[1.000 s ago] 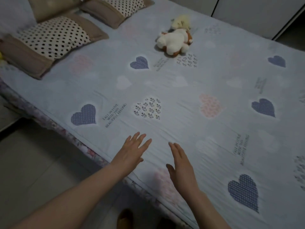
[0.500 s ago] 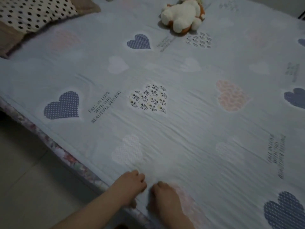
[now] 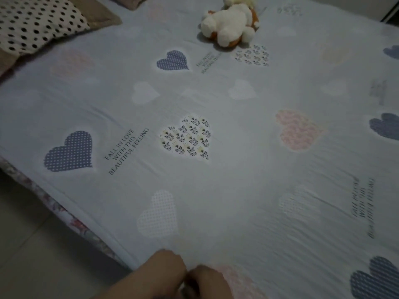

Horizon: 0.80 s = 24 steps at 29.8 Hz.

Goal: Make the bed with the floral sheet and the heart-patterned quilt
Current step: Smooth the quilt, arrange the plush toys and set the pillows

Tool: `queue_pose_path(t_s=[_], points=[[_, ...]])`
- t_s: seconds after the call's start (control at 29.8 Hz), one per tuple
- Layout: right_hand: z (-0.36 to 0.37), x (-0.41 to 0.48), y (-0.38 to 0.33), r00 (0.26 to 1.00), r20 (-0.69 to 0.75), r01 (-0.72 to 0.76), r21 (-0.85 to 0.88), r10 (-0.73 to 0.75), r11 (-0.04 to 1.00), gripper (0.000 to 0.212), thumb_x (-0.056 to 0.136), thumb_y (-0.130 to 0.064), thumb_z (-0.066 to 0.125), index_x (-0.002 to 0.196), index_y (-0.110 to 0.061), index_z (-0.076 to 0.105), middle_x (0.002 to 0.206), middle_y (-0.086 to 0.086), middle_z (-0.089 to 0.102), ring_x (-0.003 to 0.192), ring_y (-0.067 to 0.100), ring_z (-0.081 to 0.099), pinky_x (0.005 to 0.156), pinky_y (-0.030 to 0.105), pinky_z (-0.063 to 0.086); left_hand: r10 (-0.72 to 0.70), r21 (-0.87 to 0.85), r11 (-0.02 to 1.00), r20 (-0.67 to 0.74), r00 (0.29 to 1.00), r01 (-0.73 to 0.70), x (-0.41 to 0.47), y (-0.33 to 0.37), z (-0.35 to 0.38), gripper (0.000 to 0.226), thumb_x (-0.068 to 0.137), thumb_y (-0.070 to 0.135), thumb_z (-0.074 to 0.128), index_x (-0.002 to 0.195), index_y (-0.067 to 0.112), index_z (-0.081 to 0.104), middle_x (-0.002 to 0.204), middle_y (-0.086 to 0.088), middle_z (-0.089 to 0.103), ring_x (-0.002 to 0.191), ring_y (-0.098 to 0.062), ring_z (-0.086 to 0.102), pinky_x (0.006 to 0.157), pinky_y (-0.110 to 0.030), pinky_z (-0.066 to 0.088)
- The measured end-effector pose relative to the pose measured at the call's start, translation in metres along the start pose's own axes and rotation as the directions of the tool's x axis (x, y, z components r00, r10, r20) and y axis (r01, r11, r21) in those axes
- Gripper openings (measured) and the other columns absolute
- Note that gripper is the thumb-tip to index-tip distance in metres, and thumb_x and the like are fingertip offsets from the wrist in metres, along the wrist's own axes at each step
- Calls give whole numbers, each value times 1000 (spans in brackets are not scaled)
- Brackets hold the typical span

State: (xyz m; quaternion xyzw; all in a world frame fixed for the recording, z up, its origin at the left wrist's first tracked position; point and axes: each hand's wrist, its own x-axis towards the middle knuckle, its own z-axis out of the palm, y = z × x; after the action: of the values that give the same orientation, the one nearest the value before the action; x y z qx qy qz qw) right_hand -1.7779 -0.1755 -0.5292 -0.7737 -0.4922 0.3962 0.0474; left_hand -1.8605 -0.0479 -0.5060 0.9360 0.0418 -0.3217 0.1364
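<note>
The pale blue heart-patterned quilt point(image 3: 216, 100) lies spread flat over the bed. A strip of the floral sheet point(image 3: 73, 222) shows below its near left edge. Both my hands are at the bottom of the view, side by side at the quilt's near edge. My left hand point(image 3: 160, 274) has its fingers curled and grips the quilt right at the hem. Touching it on the right, my right hand point(image 3: 208, 281) is curled on the quilt too; the fingertips of both are hidden.
A white and orange plush toy point(image 3: 228, 26) lies on the quilt at the far side. A polka-dot pillow with brown borders point(image 3: 32, 24) sits at the top left. Tiled floor point(image 3: 26, 255) runs along the bed's near left side.
My hands went from flat and open above the quilt to curled together at its near edge. The view has dropped closer to the bed.
</note>
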Motion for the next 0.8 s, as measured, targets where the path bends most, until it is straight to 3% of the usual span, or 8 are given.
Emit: queue_pose_path(t_s=[0.1,0.17,0.27,0.34,0.4,0.54,0.67,0.8], points=[[-33,0,44,875,-466,140,-16,-131,990,26,81,-48,53,98,-34,66,97,-11,67,90,10,65,74,23,47,5,4,1000,-426,905,-4,10,-18,-22,35,75,62,67,87,29,71,87,5,69,82,-14,67,61,-20,49],[-70,8,82,905,-422,2,-107,-47,994,50,88,-60,42,131,-37,53,133,3,61,121,31,58,95,39,45,-12,14,1000,-426,905,20,32,-35,-39,63,79,68,50,122,24,65,123,-3,64,115,-25,60,92,-30,51],[-99,18,135,938,-340,-167,-278,65,946,72,86,-79,22,150,-47,24,163,2,15,149,37,14,112,64,17,-108,50,990,-309,945,130,72,-46,-51,102,73,87,17,156,32,-2,165,-4,-2,151,-34,-3,118,-60,10],[-80,10,154,942,-326,-59,-380,-74,923,71,89,-79,19,152,-47,21,165,-1,4,151,36,1,113,68,10,-25,97,994,-312,950,58,90,-39,-30,103,71,94,17,154,40,-12,164,-3,-16,148,-39,-16,114,-68,1],[-40,-13,163,906,-302,131,-464,-296,876,65,93,-73,33,150,-41,34,163,3,19,150,38,10,109,70,16,190,271,956,-272,944,-114,88,-17,1,98,76,93,24,156,39,7,165,-6,-2,148,-45,-7,111,-72,3],[28,-64,154,774,-229,424,-504,-590,752,57,94,-65,48,144,-37,47,159,2,31,147,39,21,107,71,22,601,385,778,-224,767,-497,64,10,45,84,83,83,41,151,36,33,163,-9,18,148,-45,7,112,-70,13],[16,-78,165,754,-251,436,-500,-607,748,50,96,-61,47,138,-34,55,157,4,35,147,35,25,108,69,25,675,368,728,-240,698,-578,74,37,13,63,89,72,50,136,31,56,149,-14,45,144,-41,28,118,-57,16],[-55,-86,242,813,-425,124,-539,-397,833,62,94,-66,41,142,-27,50,158,7,29,147,37,23,109,70,19,507,391,846,-376,776,-363,133,86,-48,85,88,79,32,153,26,31,160,-18,23,149,-40,14,119,-58,10]])
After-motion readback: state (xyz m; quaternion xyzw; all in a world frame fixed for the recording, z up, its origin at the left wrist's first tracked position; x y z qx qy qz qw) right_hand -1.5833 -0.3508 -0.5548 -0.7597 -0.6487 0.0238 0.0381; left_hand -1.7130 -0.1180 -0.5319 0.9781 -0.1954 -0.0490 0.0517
